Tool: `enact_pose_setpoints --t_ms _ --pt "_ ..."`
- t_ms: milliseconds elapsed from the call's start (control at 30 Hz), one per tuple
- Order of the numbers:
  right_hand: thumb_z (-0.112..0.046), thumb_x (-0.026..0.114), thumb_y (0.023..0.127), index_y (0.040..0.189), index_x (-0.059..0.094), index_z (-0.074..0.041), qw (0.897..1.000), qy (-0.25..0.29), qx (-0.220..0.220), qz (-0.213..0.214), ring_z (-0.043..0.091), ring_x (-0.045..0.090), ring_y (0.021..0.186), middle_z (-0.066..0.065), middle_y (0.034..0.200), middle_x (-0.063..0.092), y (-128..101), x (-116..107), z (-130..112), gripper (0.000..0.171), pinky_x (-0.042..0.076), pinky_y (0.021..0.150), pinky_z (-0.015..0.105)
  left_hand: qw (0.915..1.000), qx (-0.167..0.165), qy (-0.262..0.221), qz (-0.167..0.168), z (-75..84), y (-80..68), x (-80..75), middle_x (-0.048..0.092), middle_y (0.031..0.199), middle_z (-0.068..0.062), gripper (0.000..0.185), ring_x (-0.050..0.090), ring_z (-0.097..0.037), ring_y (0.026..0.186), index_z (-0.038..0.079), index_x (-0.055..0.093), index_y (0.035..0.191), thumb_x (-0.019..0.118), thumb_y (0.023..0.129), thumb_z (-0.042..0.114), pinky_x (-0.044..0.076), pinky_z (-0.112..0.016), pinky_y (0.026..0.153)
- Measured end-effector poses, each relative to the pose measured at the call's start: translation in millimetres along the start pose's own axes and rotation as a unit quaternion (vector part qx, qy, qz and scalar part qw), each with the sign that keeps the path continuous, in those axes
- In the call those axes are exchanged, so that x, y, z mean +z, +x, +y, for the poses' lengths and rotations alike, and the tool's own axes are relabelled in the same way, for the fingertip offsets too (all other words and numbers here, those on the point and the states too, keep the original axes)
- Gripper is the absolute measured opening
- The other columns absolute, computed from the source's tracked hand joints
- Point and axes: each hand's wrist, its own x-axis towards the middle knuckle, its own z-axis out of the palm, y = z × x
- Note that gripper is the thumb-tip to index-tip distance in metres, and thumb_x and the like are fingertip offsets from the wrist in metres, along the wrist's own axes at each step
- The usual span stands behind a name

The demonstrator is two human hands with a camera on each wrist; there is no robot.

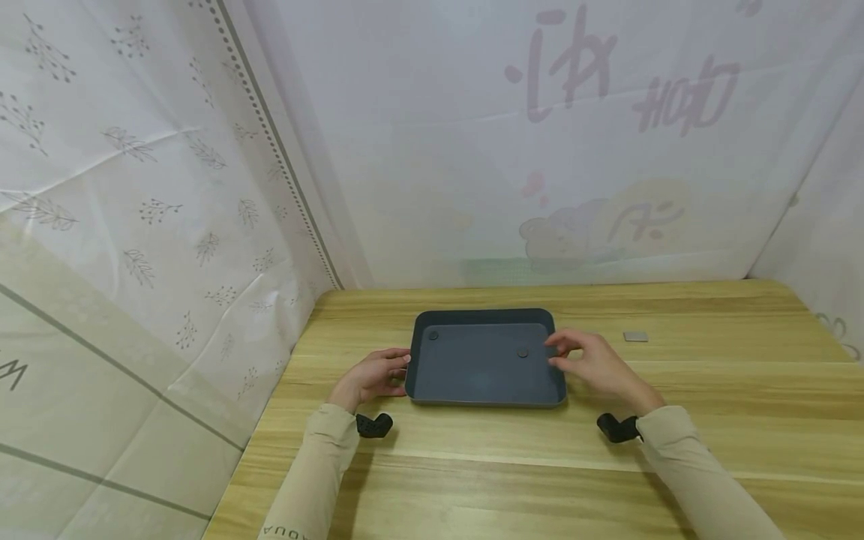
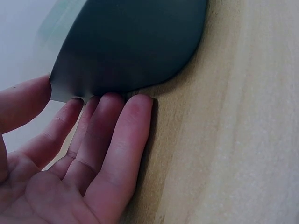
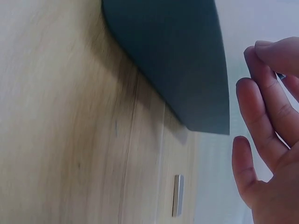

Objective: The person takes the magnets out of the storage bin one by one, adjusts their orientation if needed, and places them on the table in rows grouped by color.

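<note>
Two hands sit at a dark grey tray (image 1: 484, 405) on the wooden table (image 1: 540, 465), tray roughly mid-table, long side toward the person. Left hand (image 1: 374, 375) is at the tray's left edge: in the left wrist view its fingers (image 2: 112, 135) lie straight, tips up against the tray's outer wall, thumb near the rim, nothing gripped, so released but touching. Right hand (image 1: 594, 364) hovers at the right edge, fingers loosely bent over the rim; in the right wrist view the fingers (image 3: 261, 107) are apart from the tray wall with a gap showing, holding nothing. Thumb and forefinger tips look close together there, but whether they pinch anything, cannot tell; nothing visible between them.

Inside the tray: two small dark round pieces, one (image 1: 433, 336) near the far left corner, one (image 1: 523, 352) right of centre close to the right hand's fingertips. What they are is too small to tell. A small grey flat block (image 1: 635, 337) lies on the table to the right of the tray, well apart from it and untouched.

Progress, as a judgement: early or between steps. Tray sits flat on the table, not lifted, no firm grip from either side. Left hand looks placed to steady or push it; right hand has not committed to either the rim or the round piece.
</note>
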Motion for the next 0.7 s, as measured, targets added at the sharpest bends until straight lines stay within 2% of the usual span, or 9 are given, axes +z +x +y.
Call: enact_pose_setpoints --t_ms 133,333,700 --pt "-0.019 0.069 0.091 0.118 0.063 -0.006 1.000 -0.006 0.004 0.011 0.017 0.060 0.095 0.009 0.107 0.066 -2.2 -3.5 4.9 0.031 0.049 0.073 0.029 1.0000 0.002 0.000 -0.004 -0.3 0.0 -0.4 0.059 0.120 -0.011 0.048 0.061 -0.017 0.095 0.005 0.038 0.147 0.048 0.103 0.022 0.055 -0.036 0.078" --pt "-0.020 0.067 0.092 0.117 0.064 -0.008 0.999 -0.025 0.014 0.029 0.015 0.060 0.090 0.003 0.098 0.066 -5.5 -10.6 12.8 0.028 0.049 0.073 0.029 1.0000 0.003 0.005 -0.004 -0.2 -1.1 -0.4 0.059 0.120 -0.011 0.048 0.061 -0.016 0.096 0.006 0.038 0.147 0.048 0.103 0.022 0.055 -0.036 0.078" --pt "-0.019 0.069 0.091 0.113 0.065 -0.004 0.997 -0.039 0.011 0.073 0.007 0.055 0.081 0.005 0.094 0.066 -9.2 -22.4 26.8 0.027 0.044 0.067 0.025 1.0000 -0.003 -0.003 0.002 0.8 -1.2 -0.4 0.059 0.121 -0.010 0.048 0.062 -0.017 0.096 0.007 0.038 0.147 0.049 0.103 0.022 0.055 -0.037 0.080"
